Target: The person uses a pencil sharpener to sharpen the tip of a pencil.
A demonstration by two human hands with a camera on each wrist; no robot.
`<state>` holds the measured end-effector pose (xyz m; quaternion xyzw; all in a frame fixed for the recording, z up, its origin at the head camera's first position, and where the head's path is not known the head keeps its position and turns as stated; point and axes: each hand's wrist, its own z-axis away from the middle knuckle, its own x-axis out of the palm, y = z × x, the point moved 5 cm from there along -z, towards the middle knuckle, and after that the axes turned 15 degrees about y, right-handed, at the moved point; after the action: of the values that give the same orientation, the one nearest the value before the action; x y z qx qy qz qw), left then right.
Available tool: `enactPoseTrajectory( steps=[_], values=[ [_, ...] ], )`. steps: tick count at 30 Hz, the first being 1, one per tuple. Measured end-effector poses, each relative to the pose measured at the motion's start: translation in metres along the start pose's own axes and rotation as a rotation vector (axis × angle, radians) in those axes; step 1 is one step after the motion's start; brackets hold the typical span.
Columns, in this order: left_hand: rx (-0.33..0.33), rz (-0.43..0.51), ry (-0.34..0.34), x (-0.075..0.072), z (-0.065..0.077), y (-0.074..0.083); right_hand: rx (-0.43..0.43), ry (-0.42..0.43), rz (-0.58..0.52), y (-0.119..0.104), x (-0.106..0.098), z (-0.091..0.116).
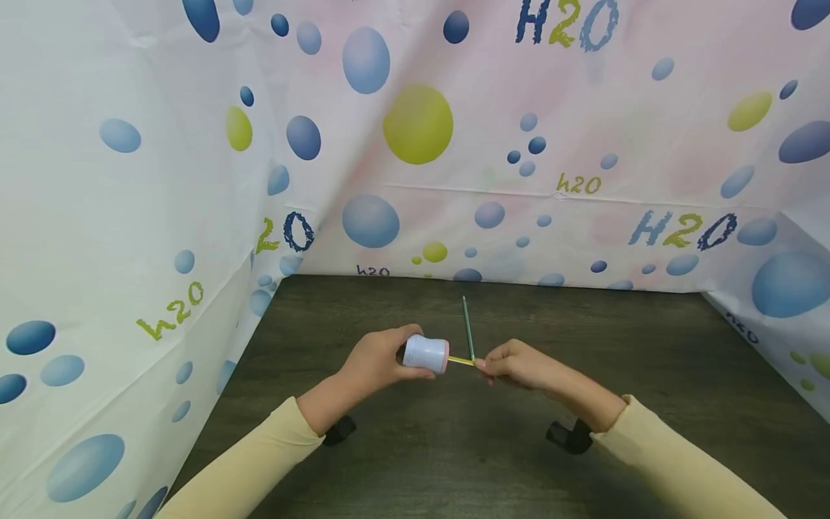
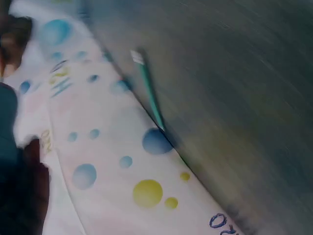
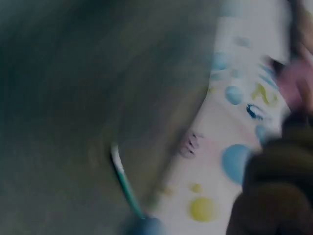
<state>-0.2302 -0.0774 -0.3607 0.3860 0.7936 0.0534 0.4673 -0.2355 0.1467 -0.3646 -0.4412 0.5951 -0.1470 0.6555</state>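
Observation:
My left hand [image 1: 376, 360] grips a small light-blue cylinder [image 1: 424, 353] lying sideways, thumb below and fingers above it. Its pink end [image 3: 292, 83] faces right. A thin yellow pencil [image 1: 462, 360] runs straight into that pink end, its inner tip hidden. The fingers of my right hand [image 1: 519, 364] pinch the pencil's outer end. On the table just beyond lies a green pencil [image 1: 467, 328], its white-tipped end [image 2: 137, 57] toward me in the left wrist view. Both hands appear dark and blurred at the edges of the wrist views.
The dark wood-grain table [image 1: 454, 461] extends under both arms. A white sheet [image 1: 493, 144] printed with bubbles and H2O lettering rises along its back and sides. Black wrist-worn devices show beneath the left wrist [image 1: 340, 430] and the right wrist [image 1: 570, 437].

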Motion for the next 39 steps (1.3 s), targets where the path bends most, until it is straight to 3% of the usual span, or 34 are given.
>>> enactPoseTrajectory(
  steps=[1,2,4,6,11,16,19,21,23,26,28,30,33,35,37,39],
  values=[
    [0.067,-0.038,0.025,-0.001,0.001,0.002,0.118,-0.081,-0.076,0.004,0.001,0.000],
    [0.107,-0.060,0.038,-0.002,0.002,0.003,0.182,-0.140,-0.125,0.006,0.002,0.000],
    [0.084,-0.037,0.035,-0.002,0.004,0.001,0.162,-0.163,-0.104,0.007,0.002,-0.001],
    [-0.013,0.013,0.026,-0.002,0.003,-0.004,0.036,-0.085,0.004,0.003,0.000,-0.001],
    [-0.283,0.162,-0.031,0.000,-0.001,-0.017,-0.285,0.262,0.309,-0.010,-0.007,0.004],
    [-0.509,0.362,-0.123,0.004,-0.002,-0.026,-0.748,0.591,0.528,-0.025,-0.008,0.012],
    [-0.572,0.431,-0.180,0.004,-0.003,-0.026,-0.996,0.770,0.651,-0.029,-0.006,0.017],
    [-0.590,0.443,-0.203,0.004,-0.003,-0.025,-1.079,0.857,0.706,-0.030,-0.005,0.019],
    [-0.592,0.441,-0.211,0.004,-0.003,-0.022,-1.098,0.902,0.741,-0.031,-0.004,0.019],
    [-0.537,0.380,-0.169,0.004,-0.004,-0.018,-1.010,0.865,0.725,-0.032,-0.003,0.018],
    [-0.424,0.299,-0.117,0.002,-0.004,-0.013,-0.864,0.739,0.652,-0.030,-0.004,0.015],
    [-0.242,0.180,-0.052,0.000,-0.003,-0.008,-0.626,0.502,0.477,-0.023,-0.004,0.008],
    [0.097,-0.005,0.059,-0.004,0.001,0.003,-0.173,0.076,0.051,-0.007,0.002,0.001],
    [0.260,-0.092,0.123,-0.007,0.005,0.007,0.089,-0.131,-0.160,0.002,0.007,-0.001],
    [0.292,-0.105,0.140,-0.008,0.008,0.007,0.177,-0.224,-0.231,0.006,0.009,-0.002],
    [0.179,-0.046,0.100,-0.007,0.007,0.002,0.086,-0.189,-0.145,0.004,0.007,-0.003]
  ],
)
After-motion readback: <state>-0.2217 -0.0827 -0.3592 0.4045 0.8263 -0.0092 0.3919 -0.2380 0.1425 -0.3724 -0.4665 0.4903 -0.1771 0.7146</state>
